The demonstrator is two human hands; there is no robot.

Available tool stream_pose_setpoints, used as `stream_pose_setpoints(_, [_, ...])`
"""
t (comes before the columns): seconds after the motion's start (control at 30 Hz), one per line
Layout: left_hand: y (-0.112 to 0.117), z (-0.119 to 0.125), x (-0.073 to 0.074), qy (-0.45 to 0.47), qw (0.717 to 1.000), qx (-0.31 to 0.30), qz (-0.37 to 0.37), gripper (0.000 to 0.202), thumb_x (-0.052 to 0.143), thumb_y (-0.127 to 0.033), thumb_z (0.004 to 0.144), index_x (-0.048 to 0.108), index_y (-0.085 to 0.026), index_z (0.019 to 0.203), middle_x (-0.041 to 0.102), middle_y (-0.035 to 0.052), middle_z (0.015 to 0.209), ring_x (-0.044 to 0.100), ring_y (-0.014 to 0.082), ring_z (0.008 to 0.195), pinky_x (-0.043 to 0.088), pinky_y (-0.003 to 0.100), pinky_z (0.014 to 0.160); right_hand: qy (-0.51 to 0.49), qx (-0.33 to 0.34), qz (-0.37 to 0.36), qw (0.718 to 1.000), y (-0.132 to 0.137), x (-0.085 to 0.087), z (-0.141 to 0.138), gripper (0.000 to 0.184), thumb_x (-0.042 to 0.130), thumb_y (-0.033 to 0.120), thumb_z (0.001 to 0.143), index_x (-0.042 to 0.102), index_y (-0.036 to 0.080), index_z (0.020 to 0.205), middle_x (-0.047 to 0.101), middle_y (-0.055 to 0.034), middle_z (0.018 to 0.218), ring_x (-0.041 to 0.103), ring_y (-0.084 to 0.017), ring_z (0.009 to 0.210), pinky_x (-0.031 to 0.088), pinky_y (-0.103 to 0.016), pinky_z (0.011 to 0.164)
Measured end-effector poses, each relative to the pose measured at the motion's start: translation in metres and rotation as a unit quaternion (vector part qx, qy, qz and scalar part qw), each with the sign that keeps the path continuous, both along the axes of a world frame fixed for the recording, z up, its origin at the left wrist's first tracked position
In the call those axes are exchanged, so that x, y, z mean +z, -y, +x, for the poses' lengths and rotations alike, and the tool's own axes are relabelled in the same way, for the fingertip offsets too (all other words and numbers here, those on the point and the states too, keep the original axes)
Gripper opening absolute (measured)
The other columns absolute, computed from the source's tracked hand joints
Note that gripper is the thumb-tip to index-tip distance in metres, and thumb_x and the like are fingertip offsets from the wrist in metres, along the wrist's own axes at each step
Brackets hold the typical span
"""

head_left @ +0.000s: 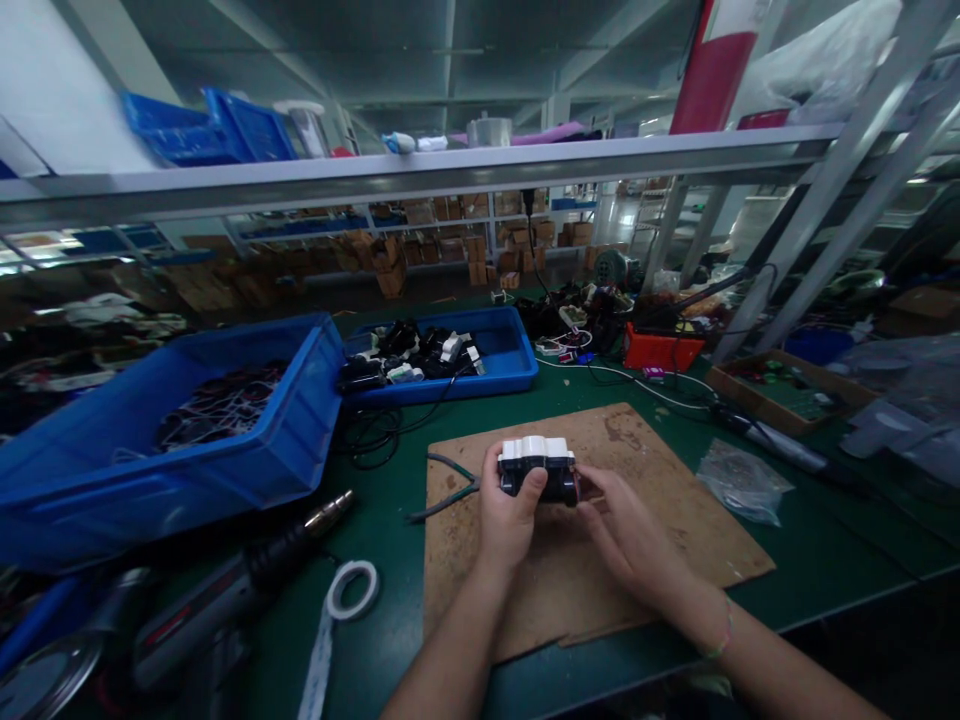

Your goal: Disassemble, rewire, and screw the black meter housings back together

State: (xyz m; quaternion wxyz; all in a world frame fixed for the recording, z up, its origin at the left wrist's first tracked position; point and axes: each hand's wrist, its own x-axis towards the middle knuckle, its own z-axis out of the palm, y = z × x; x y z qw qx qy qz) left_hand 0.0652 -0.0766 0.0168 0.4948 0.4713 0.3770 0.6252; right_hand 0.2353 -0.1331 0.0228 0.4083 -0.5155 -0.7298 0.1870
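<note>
My left hand (512, 505) is wrapped round a black-and-white block (536, 465), its thumb across the front. White plastic tops the block, and its lower part is dark and glossy, like wrapped cells. At the block's right end, the fingers of my right hand (626, 530) pinch close to what look like thin reddish wires, too small to make out clearly. Both hands are over a worn brown board (600, 590). Green-handled pliers (454, 490) lie just left of my left hand, partly hidden by it.
A deep blue bin (292, 440) holds wires; a shallow blue tray (517, 350) holds similar black-and-white parts. A heat gun (247, 585) and tape roll (352, 590) lie at left. A plastic bag (742, 480) and cardboard tray (795, 395) are at right. A shelf (450, 170) spans above.
</note>
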Motion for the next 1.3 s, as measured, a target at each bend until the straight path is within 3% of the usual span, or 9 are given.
stream_pose_setpoints(0.1, [0.007, 0.0, 0.003, -0.065, 0.998, 0.001, 0.02, 0.063, 0.085, -0.046, 0.07, 0.057, -0.022, 0.12, 0.064, 0.005, 0.105, 0.062, 0.0203, 0.09, 0.048, 0.028, 0.08, -0.064, -0.04, -0.12, 0.99, -0.008, -0.009, -0.005, 0.037, 0.04, 0.048, 0.101, 0.056, 0.021, 0.121, 0.07, -0.0101, 0.096, 0.068, -0.025, 0.088, 0.057, -0.04, 0.08])
stream_pose_setpoints(0.3, [0.015, 0.005, 0.006, -0.093, 0.994, -0.033, 0.036, 0.067, 0.087, -0.046, 0.065, 0.059, -0.022, 0.121, 0.065, 0.0055, 0.104, 0.063, 0.0225, 0.089, 0.048, 0.029, 0.08, -0.082, -0.031, -0.226, 0.97, -0.014, -0.01, 0.002, 0.065, 0.018, 0.064, 0.1, 0.063, 0.018, 0.086, 0.055, -0.0017, 0.051, 0.057, -0.019, 0.046, 0.051, -0.032, 0.05])
stream_pose_setpoints(0.43, [0.008, 0.007, 0.001, -0.053, 0.998, -0.027, 0.001, 0.06, 0.082, -0.049, 0.072, 0.057, -0.021, 0.118, 0.067, 0.0062, 0.105, 0.065, 0.0225, 0.093, 0.05, 0.03, 0.084, -0.005, -0.04, -0.115, 0.993, -0.001, 0.0, 0.014, 0.045, 0.031, 0.05, 0.103, 0.06, 0.018, 0.115, 0.071, -0.0127, 0.098, 0.07, -0.026, 0.09, 0.058, -0.042, 0.083])
stream_pose_setpoints(0.53, [-0.001, 0.005, -0.007, -0.014, 0.999, -0.021, -0.034, 0.055, 0.077, -0.054, 0.078, 0.058, -0.02, 0.118, 0.068, 0.0068, 0.104, 0.066, 0.0219, 0.095, 0.051, 0.03, 0.086, 0.1, 0.029, 0.035, 0.994, 0.003, -0.009, 0.024, 0.048, 0.047, 0.035, 0.1, 0.039, 0.021, 0.145, 0.053, -0.0156, 0.143, 0.054, -0.029, 0.131, 0.048, -0.048, 0.108])
stream_pose_setpoints(0.63, [-0.005, 0.004, -0.012, 0.013, 0.997, -0.047, -0.059, 0.055, 0.074, -0.057, 0.079, 0.06, -0.02, 0.117, 0.069, 0.0075, 0.105, 0.066, 0.0223, 0.096, 0.051, 0.031, 0.086, 0.146, 0.061, 0.061, 0.986, -0.003, -0.025, 0.032, 0.048, 0.042, 0.026, 0.1, 0.035, 0.023, 0.148, 0.049, -0.0154, 0.146, 0.051, -0.028, 0.134, 0.046, -0.05, 0.11])
stream_pose_setpoints(0.87, [-0.002, 0.004, -0.002, -0.083, 0.996, -0.028, -0.029, 0.057, 0.081, -0.051, 0.073, 0.06, -0.021, 0.116, 0.069, 0.0061, 0.103, 0.066, 0.0226, 0.093, 0.051, 0.032, 0.085, -0.015, 0.008, -0.146, 0.989, -0.003, -0.026, 0.007, 0.042, 0.03, 0.048, 0.104, 0.05, 0.02, 0.128, 0.067, -0.013, 0.109, 0.066, -0.025, 0.098, 0.054, -0.045, 0.09])
stream_pose_setpoints(1.03, [-0.004, 0.0, -0.002, -0.137, 0.991, -0.002, -0.015, 0.06, 0.084, -0.047, 0.071, 0.058, -0.022, 0.119, 0.068, 0.0062, 0.107, 0.064, 0.0222, 0.095, 0.049, 0.031, 0.085, -0.193, 0.046, -0.361, 0.911, -0.001, -0.018, -0.008, 0.064, 0.008, 0.065, 0.1, 0.051, 0.019, 0.093, 0.061, -0.0019, 0.066, 0.058, -0.016, 0.052, 0.045, -0.028, 0.049])
stream_pose_setpoints(1.17, [-0.008, 0.002, -0.007, -0.067, 0.996, -0.017, -0.053, 0.061, 0.081, -0.056, 0.072, 0.06, -0.019, 0.116, 0.07, 0.0071, 0.103, 0.067, 0.023, 0.094, 0.051, 0.032, 0.086, -0.008, 0.0, -0.163, 0.987, 0.0, 0.0, 0.005, 0.041, 0.031, 0.051, 0.104, 0.055, 0.019, 0.109, 0.069, -0.0088, 0.097, 0.067, -0.021, 0.087, 0.054, -0.036, 0.081])
stream_pose_setpoints(1.3, [-0.009, 0.006, -0.009, 0.007, 0.992, -0.052, -0.111, 0.065, 0.075, -0.063, 0.075, 0.062, -0.017, 0.118, 0.072, 0.0104, 0.11, 0.068, 0.026, 0.103, 0.051, 0.034, 0.09, 0.22, 0.028, 0.049, 0.974, -0.003, -0.002, 0.02, 0.047, 0.043, 0.033, 0.1, 0.038, 0.015, 0.143, 0.057, -0.0187, 0.137, 0.059, -0.029, 0.122, 0.052, -0.044, 0.097])
